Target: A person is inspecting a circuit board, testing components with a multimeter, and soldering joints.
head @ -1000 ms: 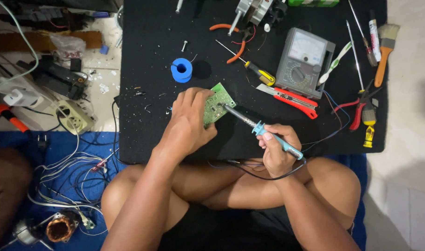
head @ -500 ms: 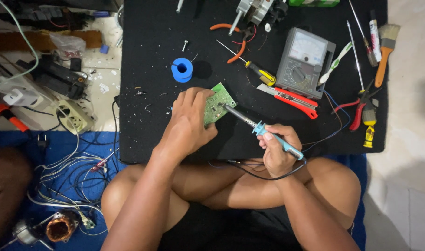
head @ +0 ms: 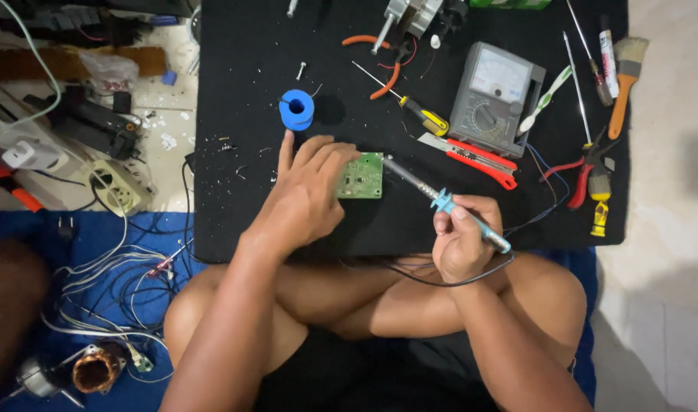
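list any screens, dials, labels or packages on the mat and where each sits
Meter: grey box, pale dial window, round knob, upper right of mat.
Tube: slim, white with red label, far right by the brush.
Green package: top edge, mostly cut off.
Clear bag: crumpled, on the floor left of mat.
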